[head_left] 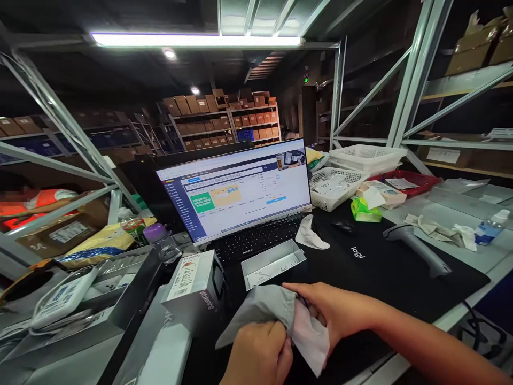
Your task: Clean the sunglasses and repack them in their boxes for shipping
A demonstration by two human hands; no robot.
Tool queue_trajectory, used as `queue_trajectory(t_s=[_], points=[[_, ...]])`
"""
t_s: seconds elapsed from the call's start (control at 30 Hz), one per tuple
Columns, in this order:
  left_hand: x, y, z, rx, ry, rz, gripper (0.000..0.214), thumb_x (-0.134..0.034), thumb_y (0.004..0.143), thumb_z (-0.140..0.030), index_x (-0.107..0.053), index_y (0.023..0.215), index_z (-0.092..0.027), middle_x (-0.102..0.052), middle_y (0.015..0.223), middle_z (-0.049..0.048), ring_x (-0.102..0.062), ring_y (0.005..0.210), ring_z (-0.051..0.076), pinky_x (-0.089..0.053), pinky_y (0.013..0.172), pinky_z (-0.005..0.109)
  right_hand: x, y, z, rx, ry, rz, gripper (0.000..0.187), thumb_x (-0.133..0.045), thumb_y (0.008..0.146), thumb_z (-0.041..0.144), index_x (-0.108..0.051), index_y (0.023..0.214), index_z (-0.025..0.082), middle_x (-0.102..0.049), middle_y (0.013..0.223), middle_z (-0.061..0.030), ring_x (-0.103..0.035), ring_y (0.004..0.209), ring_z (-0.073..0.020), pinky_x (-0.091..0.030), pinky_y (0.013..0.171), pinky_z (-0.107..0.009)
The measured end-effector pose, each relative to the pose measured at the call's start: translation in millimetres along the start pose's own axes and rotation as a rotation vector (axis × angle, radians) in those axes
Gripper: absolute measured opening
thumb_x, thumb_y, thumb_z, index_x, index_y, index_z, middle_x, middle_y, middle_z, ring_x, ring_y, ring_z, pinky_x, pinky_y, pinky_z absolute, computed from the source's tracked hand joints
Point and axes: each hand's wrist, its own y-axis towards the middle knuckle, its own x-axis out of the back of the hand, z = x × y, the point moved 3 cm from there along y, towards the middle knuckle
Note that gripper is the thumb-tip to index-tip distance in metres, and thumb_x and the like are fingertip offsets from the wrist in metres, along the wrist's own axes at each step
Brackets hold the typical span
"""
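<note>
A grey fabric pouch [264, 303] with a gathered opening is between my hands, above the black desk mat [385, 272]. My left hand [258, 350] is closed on the pouch's near side. My right hand [331, 310] grips its opening from the right, fingers partly hidden. A thin white sheet [310, 334] hangs from that opening beside my right fingers; whether it is paper or cloth I cannot tell. Just beyond the pouch lies an open grey box [274, 263] with white print inside. To the left stands a white product box [194, 283] marked Wokening.
A monitor [240, 187] stands behind a black keyboard [252, 238]. A crumpled white piece [312, 233], a mouse [344, 227] and a grey barcode scanner [419, 246] lie to the right. White baskets [340, 187] stand farther back. A purple-capped bottle [162, 241] is at left, near a person's orange sleeve [52, 198].
</note>
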Motion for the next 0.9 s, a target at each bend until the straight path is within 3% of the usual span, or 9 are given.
queue_trajectory(t_s=[0.13,0.2,0.3,0.5,0.57,0.67,0.73,0.8,0.9], points=[[1.9,-4,3,0.017,-0.023,0.017,0.023,-0.04,0.089,-0.012,-0.043,0.069,-0.024,-0.056,0.055,-0.0049,-0.052,0.044,0.013,-0.03,0.045,0.031,3,7,9,0.063,0.084,-0.046,0.076,-0.09,0.046,0.017,-0.065,0.118,0.013,-0.063,0.087,0.0025,-0.05,0.067,-0.0089,-0.04,0.056,-0.016],[2.1,-6,4,0.003,-0.018,0.0,0.023,-0.04,0.087,-0.011,-0.043,0.068,-0.024,-0.056,0.055,-0.0045,-0.053,0.044,0.013,-0.03,0.045,0.032,-1,11,10,0.068,0.139,-0.051,0.052,-0.086,0.05,0.015,-0.068,0.099,0.012,-0.062,0.081,0.0036,-0.049,0.067,-0.0088,-0.039,0.055,-0.016],[2.6,-9,6,-0.008,0.0,-0.013,0.022,-0.041,0.085,-0.011,-0.045,0.068,-0.024,-0.057,0.054,-0.0041,-0.054,0.043,0.013,-0.031,0.044,0.032,-5,16,6,0.069,0.167,-0.104,0.035,-0.083,0.054,0.016,-0.068,0.086,0.012,-0.06,0.072,0.0054,-0.046,0.062,-0.0077,-0.036,0.052,-0.016],[-0.9,-13,5,-0.049,0.022,-0.014,0.026,-0.038,0.085,-0.008,-0.045,0.065,-0.023,-0.054,0.05,-0.0054,-0.053,0.04,0.011,-0.032,0.043,0.03,-2,20,-10,0.062,0.031,-0.327,0.02,-0.083,0.06,0.02,-0.068,0.072,0.014,-0.058,0.057,0.0061,-0.048,0.052,-0.0081,-0.031,0.047,-0.017],[-6.5,-13,2,-0.072,0.031,-0.022,0.029,-0.036,0.088,-0.009,-0.046,0.065,-0.023,-0.054,0.05,-0.0052,-0.052,0.039,0.011,-0.031,0.042,0.03,-3,21,-11,0.042,-0.158,-0.409,0.009,-0.075,0.067,0.013,-0.066,0.066,0.014,-0.06,0.055,0.0041,-0.052,0.051,-0.0094,-0.029,0.048,-0.019],[-16.6,-12,-6,-0.111,0.024,-0.025,0.037,-0.031,0.097,-0.014,-0.047,0.065,-0.023,-0.054,0.049,-0.0049,-0.053,0.038,0.011,-0.031,0.041,0.031,-6,23,-4,-0.002,-0.566,-0.497,0.012,-0.069,0.074,0.01,-0.066,0.063,0.014,-0.069,0.063,-0.0033,-0.061,0.058,-0.0144,-0.025,0.053,-0.024],[-20.9,-12,-10,-0.124,0.019,-0.017,0.045,-0.025,0.103,-0.02,-0.048,0.064,-0.022,-0.055,0.049,-0.0047,-0.053,0.038,0.01,-0.03,0.04,0.031,-7,25,0,-0.073,-0.732,-0.469,0.01,-0.068,0.075,0.01,-0.068,0.066,0.014,-0.074,0.069,-0.0068,-0.065,0.063,-0.018,-0.024,0.054,-0.027],[-20.8,-16,-11,-0.113,0.02,-0.016,0.051,-0.021,0.106,-0.025,-0.046,0.061,-0.022,-0.053,0.047,-0.005,-0.051,0.036,0.01,-0.029,0.038,0.031,0,25,2,-0.132,-0.737,-0.424,0.008,-0.069,0.073,0.01,-0.07,0.067,0.015,-0.074,0.069,-0.006,-0.067,0.065,-0.019,-0.024,0.054,-0.026],[-15.1,-27,-7,-0.081,0.012,0.026,0.055,-0.021,0.107,-0.03,-0.043,0.057,-0.022,-0.051,0.044,-0.0062,-0.049,0.033,0.008,-0.028,0.036,0.029,21,16,-5,-0.139,-0.426,-0.248,0.016,-0.084,0.066,0.023,-0.071,0.072,0.016,-0.071,0.066,-0.0011,-0.065,0.061,-0.0167,-0.03,0.051,-0.022]])
